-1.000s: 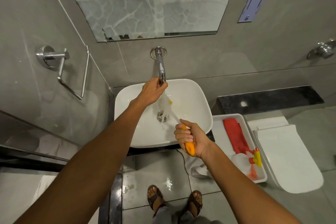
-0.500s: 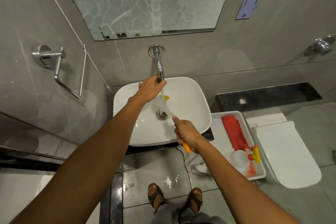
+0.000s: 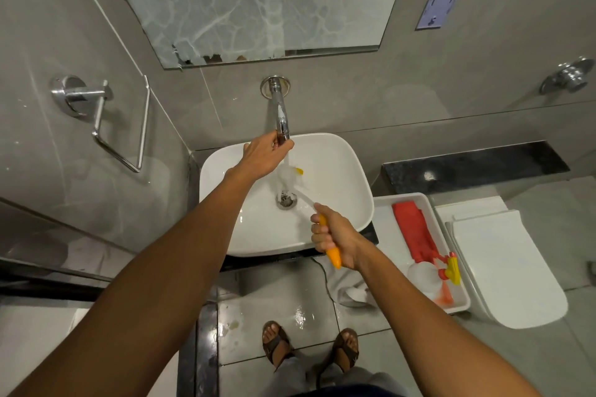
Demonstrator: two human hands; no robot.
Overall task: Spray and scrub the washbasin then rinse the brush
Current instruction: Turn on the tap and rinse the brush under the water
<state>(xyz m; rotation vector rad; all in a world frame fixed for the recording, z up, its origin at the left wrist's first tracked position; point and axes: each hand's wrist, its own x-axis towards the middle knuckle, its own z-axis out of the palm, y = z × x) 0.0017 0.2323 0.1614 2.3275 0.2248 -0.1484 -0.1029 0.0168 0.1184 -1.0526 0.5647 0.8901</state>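
Note:
A white washbasin [image 3: 342,171] sits below a chrome wall tap [image 3: 281,113]. My left hand [image 3: 263,155] grips the tap's tip, and water runs down from it. My right hand [image 3: 333,235] is closed around the orange handle of a brush [image 3: 333,256]. The brush's white stem reaches up to a pale bristle head [image 3: 288,176] with a yellow tip, held in the stream above the drain [image 3: 285,198]. A spray bottle [image 3: 429,274] with a red and yellow trigger lies in the white tray to the right.
The white tray [image 3: 383,213] also holds a red cloth [image 3: 416,232]. A white toilet [image 3: 509,271] stands right of it, a black ledge [image 3: 477,167] behind. A chrome towel ring [image 3: 122,126] hangs on the left wall. The floor tiles [image 3: 300,316] are wet near my sandalled feet.
My right hand has pushed the brush head farther up the basin, from over the drain into the stream under the tap. My left hand has stayed on the tap.

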